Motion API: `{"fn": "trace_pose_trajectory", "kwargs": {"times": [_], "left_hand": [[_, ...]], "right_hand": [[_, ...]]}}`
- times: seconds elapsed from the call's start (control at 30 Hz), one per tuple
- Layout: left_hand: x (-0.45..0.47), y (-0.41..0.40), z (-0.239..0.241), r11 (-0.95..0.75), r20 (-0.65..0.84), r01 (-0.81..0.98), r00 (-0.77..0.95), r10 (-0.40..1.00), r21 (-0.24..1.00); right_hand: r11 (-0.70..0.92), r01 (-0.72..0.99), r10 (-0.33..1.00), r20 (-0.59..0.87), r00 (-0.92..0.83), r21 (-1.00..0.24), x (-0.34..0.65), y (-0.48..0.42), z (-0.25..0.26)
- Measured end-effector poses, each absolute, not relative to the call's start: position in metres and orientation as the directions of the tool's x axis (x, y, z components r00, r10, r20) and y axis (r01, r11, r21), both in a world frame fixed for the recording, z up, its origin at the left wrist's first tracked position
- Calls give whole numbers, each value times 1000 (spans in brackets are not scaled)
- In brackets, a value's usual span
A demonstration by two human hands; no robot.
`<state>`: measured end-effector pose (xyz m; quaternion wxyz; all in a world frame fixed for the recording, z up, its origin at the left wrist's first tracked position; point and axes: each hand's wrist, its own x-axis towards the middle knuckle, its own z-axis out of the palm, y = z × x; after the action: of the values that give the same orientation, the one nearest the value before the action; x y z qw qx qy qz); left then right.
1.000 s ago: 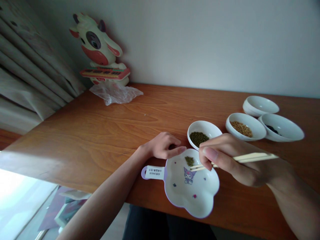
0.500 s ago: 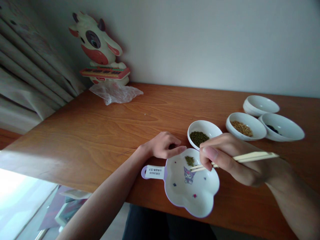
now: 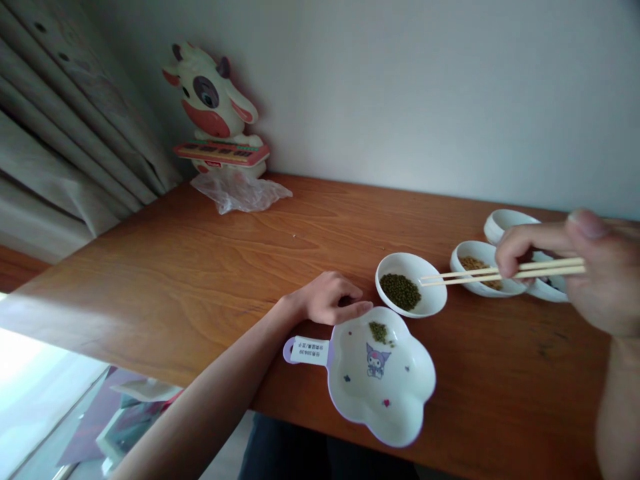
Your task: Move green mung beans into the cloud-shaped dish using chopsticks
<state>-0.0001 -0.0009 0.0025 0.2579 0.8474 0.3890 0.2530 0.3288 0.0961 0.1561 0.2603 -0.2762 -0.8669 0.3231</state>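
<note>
My left hand rests fingers-down against the flower-shaped dish to steady it on the worktop, while my right hand pinches chopsticks level, tips over the bowl of green beans, apparently carrying nothing.

- a white label lies on the purple handle of the flower-shaped dish. it carries two short lines of dark print, upside down from this side and too small to read.
- a printed cartoon figure with a purple hood sits in the middle of that dish, with small coloured marks around it; no letters show there.
- the cow toy by the wall holds a red keyboard strip; no writing on it can be read.
- nothing else bears readable text or numbers.
</note>
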Motion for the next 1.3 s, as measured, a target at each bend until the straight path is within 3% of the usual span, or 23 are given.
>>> {"fn": "trace_pose_trajectory", "kwargs": {"times": [0.2, 0.47, 0.63, 1.3], "left_hand": [[-1, 0, 2, -566, 219, 525, 580, 784, 636], [-1, -1, 1, -571, 218, 527, 585, 781, 629], [-1, -1, 1, -571, 243, 504, 573, 782, 648], [-1, -1, 0, -575, 246, 513, 572, 783, 637]], "right_hand": [[616, 190, 546, 240, -803, -764, 324, 82, 151], [645, 274, 342, -51, -938, -713, 291, 59, 129], [655, 296, 300, -120, -946, -696, 278, 52, 123], [691, 279, 307, -79, -949, -667, 279, 54, 122]]}}
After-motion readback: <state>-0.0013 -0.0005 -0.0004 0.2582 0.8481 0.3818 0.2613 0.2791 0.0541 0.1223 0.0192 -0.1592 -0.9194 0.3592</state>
